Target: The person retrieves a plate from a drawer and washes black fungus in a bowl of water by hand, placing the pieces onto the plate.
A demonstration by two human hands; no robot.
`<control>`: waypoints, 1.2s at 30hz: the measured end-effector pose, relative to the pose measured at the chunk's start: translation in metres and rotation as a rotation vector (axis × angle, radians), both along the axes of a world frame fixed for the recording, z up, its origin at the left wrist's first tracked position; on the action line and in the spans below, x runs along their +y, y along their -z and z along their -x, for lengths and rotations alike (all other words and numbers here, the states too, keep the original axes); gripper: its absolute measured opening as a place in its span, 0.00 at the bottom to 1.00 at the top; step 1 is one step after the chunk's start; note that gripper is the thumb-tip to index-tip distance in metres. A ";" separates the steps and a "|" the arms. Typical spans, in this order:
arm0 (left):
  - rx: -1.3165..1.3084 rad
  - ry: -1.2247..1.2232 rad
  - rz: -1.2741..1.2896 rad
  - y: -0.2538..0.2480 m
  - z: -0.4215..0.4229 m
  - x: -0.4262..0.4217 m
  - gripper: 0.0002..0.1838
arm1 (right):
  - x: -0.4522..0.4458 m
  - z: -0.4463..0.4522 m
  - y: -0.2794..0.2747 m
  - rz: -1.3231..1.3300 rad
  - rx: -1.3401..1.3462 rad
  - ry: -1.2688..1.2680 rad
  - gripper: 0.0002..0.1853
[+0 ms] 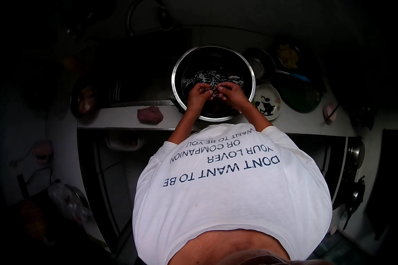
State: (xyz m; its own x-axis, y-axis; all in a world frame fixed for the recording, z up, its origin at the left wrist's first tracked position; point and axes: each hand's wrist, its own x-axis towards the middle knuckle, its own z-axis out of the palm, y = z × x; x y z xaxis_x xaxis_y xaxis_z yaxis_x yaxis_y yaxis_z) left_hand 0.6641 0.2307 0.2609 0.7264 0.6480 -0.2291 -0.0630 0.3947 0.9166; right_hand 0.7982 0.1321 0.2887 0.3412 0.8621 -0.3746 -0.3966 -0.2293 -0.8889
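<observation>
A large round metal basin [177, 95] with a shiny rim stands on the counter. Thin whitish pieces [213, 77] lie in its dark inside; whether they are small fish, sprouts or something else cannot be made out. Over the basin, my left hand [199, 96] is closed, thumb and fingers pinched together. Close beside it on the right, my right hand [231, 93] makes a similar pinch, and the fingertips of both almost meet. What sits between them, if anything, is too small and dark to name.
Left of the basin lies a dull reddish lump [150, 115] near the counter's front edge [269, 125]. On the right are a patterned white plate [268, 102], a dark pan [257, 63], yellow food pieces [288, 56] and a blue handle [299, 77].
</observation>
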 end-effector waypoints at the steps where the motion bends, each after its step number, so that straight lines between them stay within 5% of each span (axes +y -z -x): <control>1: 0.025 -0.013 -0.018 0.001 0.001 0.000 0.12 | -0.001 0.001 -0.002 0.006 -0.002 -0.001 0.07; 10: -0.026 -0.128 0.045 0.005 0.003 -0.004 0.10 | 0.002 0.005 -0.005 0.174 -0.218 0.055 0.07; 22: 0.023 0.003 -0.024 -0.001 -0.001 -0.011 0.08 | -0.004 0.003 0.013 0.053 -0.060 -0.050 0.07; 36: -0.167 -0.089 0.486 0.005 0.006 0.001 0.10 | -0.007 -0.003 0.005 0.042 0.168 0.098 0.05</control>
State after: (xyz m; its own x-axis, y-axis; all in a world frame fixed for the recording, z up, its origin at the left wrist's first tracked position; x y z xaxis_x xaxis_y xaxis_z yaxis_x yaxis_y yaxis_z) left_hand 0.6577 0.2317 0.2558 0.7257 0.5567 -0.4042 -0.2455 0.7584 0.6038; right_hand 0.8014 0.1250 0.2836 0.3524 0.8103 -0.4682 -0.5609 -0.2177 -0.7988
